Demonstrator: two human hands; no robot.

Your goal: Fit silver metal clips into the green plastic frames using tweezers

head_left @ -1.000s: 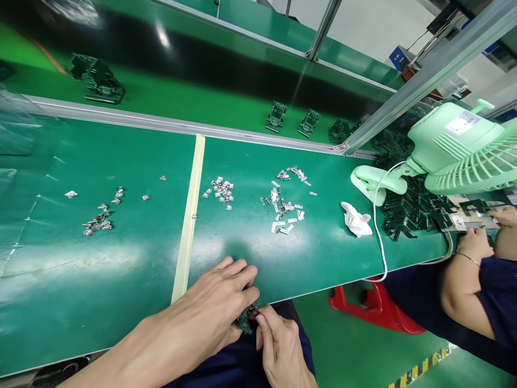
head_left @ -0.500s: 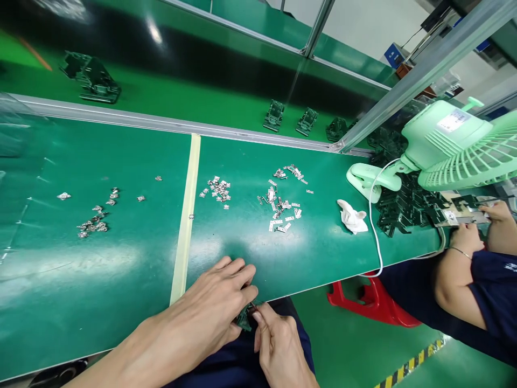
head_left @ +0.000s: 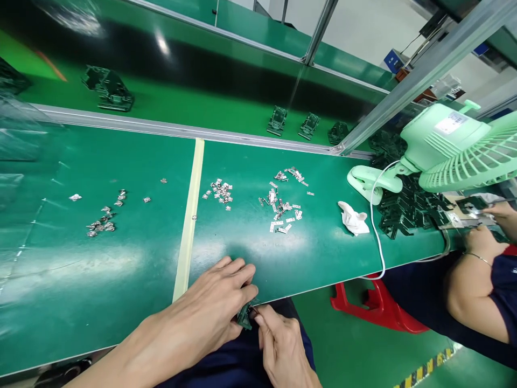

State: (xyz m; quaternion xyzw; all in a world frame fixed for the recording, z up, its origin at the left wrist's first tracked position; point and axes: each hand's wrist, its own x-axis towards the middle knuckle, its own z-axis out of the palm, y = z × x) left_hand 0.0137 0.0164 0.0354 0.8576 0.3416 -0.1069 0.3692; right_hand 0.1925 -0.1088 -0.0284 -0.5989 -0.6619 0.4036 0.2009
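At the table's front edge, my left hand (head_left: 218, 304) is closed around a small dark green plastic part (head_left: 244, 318), most of which the fingers cover. My right hand (head_left: 283, 337) meets it from the right, thumb and forefinger pinched together. Something small and dark shows at those fingertips, against the green part; its kind is hidden. Beyond my hands lie a small heap of shiny metal pieces (head_left: 221, 190) and, to its right, scattered flat metal strips (head_left: 278, 203) with holes.
More metal pieces (head_left: 103, 222) lie left of the yellow tape (head_left: 189, 226). A white cloth (head_left: 353, 220), a cable and a green clip-on fan (head_left: 444, 129) stand right, by piled dark green parts (head_left: 407, 207). A co-worker's hands (head_left: 482, 242) work there. Similar parts (head_left: 277, 120) sit behind the rail.
My hands stay at the green part, which now shows a little more between them. The view has shifted slightly. The co-worker's arm at the right has moved further right.
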